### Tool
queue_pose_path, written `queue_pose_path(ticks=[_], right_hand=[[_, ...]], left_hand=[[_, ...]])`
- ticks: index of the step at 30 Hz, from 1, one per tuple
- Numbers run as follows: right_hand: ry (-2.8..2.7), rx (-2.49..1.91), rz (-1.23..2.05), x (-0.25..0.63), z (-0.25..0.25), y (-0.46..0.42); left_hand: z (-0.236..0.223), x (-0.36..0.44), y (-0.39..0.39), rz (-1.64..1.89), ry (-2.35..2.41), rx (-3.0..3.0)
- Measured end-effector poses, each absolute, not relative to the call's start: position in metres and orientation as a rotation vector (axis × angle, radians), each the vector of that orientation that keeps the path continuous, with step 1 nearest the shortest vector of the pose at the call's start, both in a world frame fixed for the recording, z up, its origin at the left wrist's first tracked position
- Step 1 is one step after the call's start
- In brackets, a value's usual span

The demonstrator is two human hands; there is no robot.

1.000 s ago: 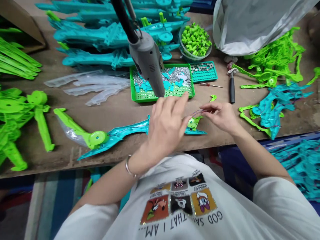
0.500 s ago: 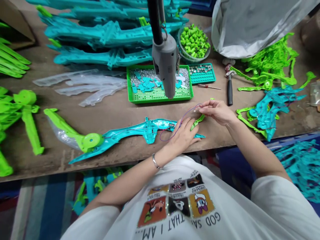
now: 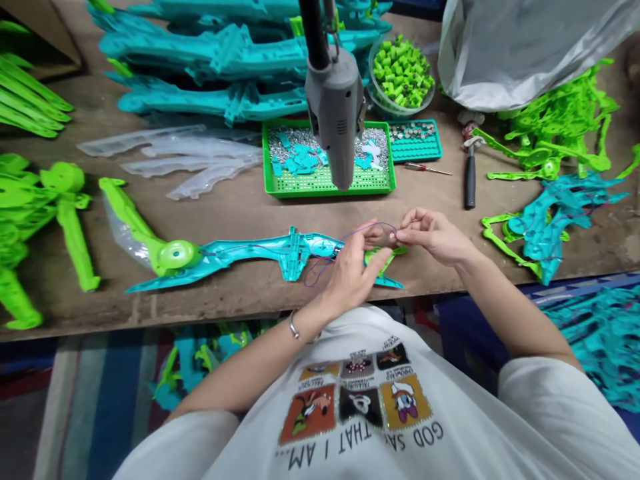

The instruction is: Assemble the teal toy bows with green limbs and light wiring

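Observation:
A long teal toy shell (image 3: 260, 257) with a lime green wheel end (image 3: 173, 255) lies along the front of the wooden bench. Thin red and blue wires (image 3: 325, 263) loop out of its middle. My left hand (image 3: 355, 273) rests over the shell's right end, its thumb and fingers pinching the wire end. My right hand (image 3: 433, 233) meets it from the right, fingertips pinched on the same small wire end (image 3: 393, 235). A lime green piece (image 3: 385, 257) shows under both hands.
A grey electric screwdriver (image 3: 335, 113) hangs above a green tray of screws and teal bits (image 3: 280, 190). Behind are stacked teal shells (image 3: 210, 53), a bowl of green pegs (image 3: 403, 73), a small teal tray (image 3: 417, 140), a hammer (image 3: 469, 180) and a plastic bag (image 3: 515, 47). Green parts lie left and right.
My left hand dropped from in front of the tray to the shell's right end, then rose to pinch the wire. My right hand stayed pinched on the wire and moved slightly down.

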State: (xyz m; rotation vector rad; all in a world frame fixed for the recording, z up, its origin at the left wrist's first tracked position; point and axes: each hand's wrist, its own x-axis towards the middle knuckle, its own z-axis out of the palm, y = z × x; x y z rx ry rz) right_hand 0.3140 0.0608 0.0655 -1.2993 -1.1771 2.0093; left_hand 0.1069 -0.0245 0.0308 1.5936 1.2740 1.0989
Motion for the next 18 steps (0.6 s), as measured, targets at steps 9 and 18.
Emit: queue_pose_path(ticks=[9,18], right_hand=[[-1.465,-1.059,2.076,0.313,0.076,0.049],[-1.417,-1.146,2.006,0.316,0.07,0.052]], left_hand=[[0.048,0.124,0.011,1.247,1.101,0.703],[0.049,0.121,0.018,1.201,1.03,0.38]])
